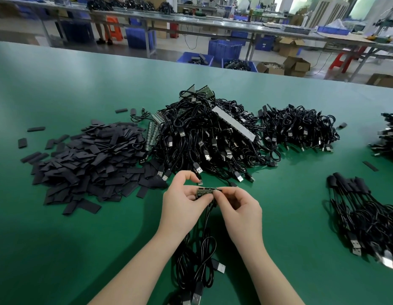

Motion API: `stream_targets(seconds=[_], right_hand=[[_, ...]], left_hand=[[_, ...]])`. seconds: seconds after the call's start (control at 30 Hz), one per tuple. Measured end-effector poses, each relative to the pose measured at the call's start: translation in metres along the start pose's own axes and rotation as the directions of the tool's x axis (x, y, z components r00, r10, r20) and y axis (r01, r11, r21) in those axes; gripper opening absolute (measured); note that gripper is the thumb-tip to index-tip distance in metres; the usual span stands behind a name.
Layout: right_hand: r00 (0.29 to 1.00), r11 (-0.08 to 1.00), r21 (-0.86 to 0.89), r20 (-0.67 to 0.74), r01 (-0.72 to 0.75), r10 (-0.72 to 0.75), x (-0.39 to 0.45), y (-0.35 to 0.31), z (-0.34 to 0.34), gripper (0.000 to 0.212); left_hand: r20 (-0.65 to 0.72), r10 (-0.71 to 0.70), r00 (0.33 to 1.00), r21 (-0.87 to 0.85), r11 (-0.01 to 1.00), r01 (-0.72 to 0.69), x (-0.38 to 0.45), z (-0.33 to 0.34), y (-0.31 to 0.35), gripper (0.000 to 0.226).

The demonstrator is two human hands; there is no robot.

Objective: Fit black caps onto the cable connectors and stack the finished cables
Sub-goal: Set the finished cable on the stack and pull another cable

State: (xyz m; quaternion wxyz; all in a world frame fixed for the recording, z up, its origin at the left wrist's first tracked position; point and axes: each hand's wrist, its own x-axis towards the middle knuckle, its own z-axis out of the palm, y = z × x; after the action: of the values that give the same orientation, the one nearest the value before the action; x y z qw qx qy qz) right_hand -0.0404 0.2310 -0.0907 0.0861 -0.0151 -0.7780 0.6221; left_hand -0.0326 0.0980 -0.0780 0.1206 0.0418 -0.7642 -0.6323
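A small strip of green circuit boards (206, 191) is held above the green surface (81, 238) between both hands. The left hand (182, 205) is curled around the strip's left end, with thumb and fingers pinching it; the right hand (239, 208) pinches the right end, so both grips are pressed onto the strip. From beneath the strip, black cables (200, 256) hang down and are coiled on the surface between the forearms, with USB plugs (218, 265) lying at their ends.

To the left, a broad heap of flat black caps (87, 164) is spread across the surface, with a few loose pieces scattered around its edges. Just behind the hands, a large tangled pile of uncapped cables (208, 137) is seen, with strips of boards poking out of it. A second pile of cables (299, 128) lies to its right, and a further bundle (387, 137) is cut off by the right edge. Near the right, well apart from the hands, a stack of capped cables (356, 208) is laid out with the caps lined up side by side.
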Motion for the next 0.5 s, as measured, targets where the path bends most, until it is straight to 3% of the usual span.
stream_targets(seconds=[0.5], right_hand=[[0.985,0.989,0.114,0.157,-0.093,0.074,0.009,-0.004,-0.014,0.015]], left_hand=[[0.158,-0.085,0.984,-0.101,0.990,0.101,0.006,-0.008,-0.003,0.037]])
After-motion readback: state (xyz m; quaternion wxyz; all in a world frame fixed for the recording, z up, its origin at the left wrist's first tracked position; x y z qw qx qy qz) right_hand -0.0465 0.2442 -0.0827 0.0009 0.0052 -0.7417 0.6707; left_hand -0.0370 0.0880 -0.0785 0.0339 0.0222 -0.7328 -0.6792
